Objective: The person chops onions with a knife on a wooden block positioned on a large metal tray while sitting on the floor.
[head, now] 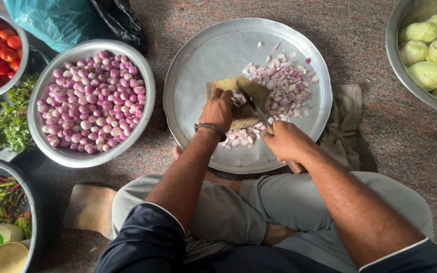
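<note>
Shallot pinched by left hand; knife gripped by right hand. Small pile chopped; bowl judged nearly full.

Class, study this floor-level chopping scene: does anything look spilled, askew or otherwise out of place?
Little stands out. Chopped shallot pieces have scattered off the small cutting board, but they stay within the round metal tray. The left hand steadies the shallot; the right hand grips the knife.
</note>
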